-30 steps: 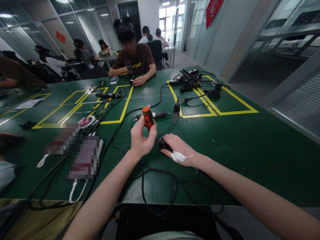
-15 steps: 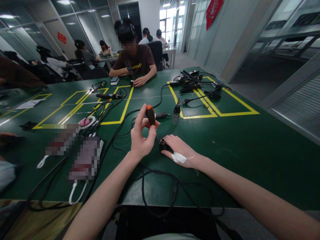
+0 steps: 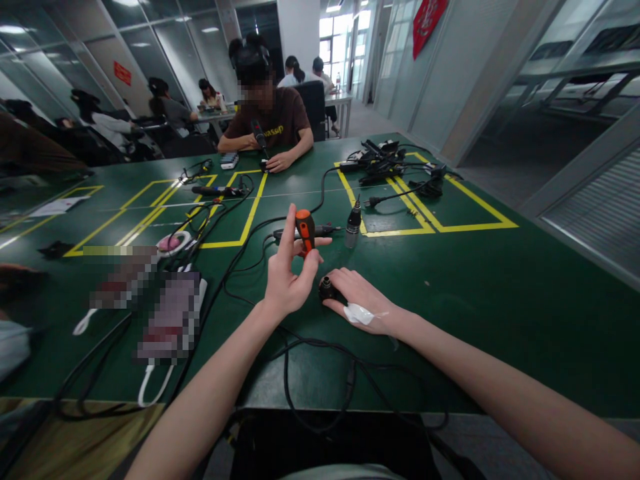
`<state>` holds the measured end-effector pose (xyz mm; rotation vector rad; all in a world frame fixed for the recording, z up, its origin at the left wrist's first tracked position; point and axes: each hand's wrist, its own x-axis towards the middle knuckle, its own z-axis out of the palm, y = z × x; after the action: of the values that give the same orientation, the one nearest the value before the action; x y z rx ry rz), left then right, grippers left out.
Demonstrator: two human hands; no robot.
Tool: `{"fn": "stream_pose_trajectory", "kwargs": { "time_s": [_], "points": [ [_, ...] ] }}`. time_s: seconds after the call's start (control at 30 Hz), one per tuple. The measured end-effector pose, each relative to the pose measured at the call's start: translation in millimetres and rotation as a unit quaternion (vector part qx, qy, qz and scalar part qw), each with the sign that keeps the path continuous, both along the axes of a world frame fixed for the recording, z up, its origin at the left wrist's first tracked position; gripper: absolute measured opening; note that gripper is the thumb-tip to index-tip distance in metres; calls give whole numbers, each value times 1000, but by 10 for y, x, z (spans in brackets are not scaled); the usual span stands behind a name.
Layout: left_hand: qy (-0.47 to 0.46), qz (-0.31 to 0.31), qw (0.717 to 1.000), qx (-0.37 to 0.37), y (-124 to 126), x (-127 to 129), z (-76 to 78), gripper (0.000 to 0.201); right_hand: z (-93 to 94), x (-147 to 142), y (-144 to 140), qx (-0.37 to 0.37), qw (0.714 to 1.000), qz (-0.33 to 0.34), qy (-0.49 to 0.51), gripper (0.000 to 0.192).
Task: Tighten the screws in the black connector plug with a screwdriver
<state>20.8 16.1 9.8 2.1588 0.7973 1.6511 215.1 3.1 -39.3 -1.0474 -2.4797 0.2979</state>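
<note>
My left hand (image 3: 290,280) grips an orange-and-black screwdriver (image 3: 305,232) by its handle, thumb and fingers around it and the index finger raised along it. The screwdriver's tip is hard to make out. My right hand (image 3: 357,297), with white tape near the wrist, rests on the green table and is closed on a small round black part (image 3: 327,288) with a ring-shaped top. Just beyond the hands stands a black-topped bottle-like tool (image 3: 353,223) with a clear base and a pointed tip. Behind the left hand lies a black corded pen-shaped tool (image 3: 320,231).
Black cables (image 3: 320,345) loop across the table in front of me. To the left lie two blurred phone-like devices (image 3: 173,313) with white cords. A heap of black adapters and cords (image 3: 380,163) lies at the back right. Across the table a co-worker (image 3: 275,113) holds a power screwdriver (image 3: 259,135).
The screwdriver's handle has turned in my left hand, showing more orange, and the fingers have shifted around it. My right hand and the black part have stayed in place.
</note>
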Motion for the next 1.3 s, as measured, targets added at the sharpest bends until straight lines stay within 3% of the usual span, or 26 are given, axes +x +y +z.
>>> {"fn": "stream_pose_trajectory", "kwargs": {
  "time_s": [0.37, 0.93, 1.1, 1.3],
  "points": [
    [-11, 23, 999, 21, 3, 25, -3, 74, -16, -14, 1, 5, 1000, -2, -9, 17],
    [-11, 11, 1000, 5, 9, 15, -14, 70, -7, -13, -5, 7, 1000, -6, -6, 16],
    [-7, -2, 1000, -19, -31, 25, 17, 40, 5, -16, -2, 7, 1000, -4, -16, 16],
    [23, -16, 999, -29, -44, 0, 39, 36, -11, -7, 1, 5, 1000, -2, -9, 15]
  ]
}}
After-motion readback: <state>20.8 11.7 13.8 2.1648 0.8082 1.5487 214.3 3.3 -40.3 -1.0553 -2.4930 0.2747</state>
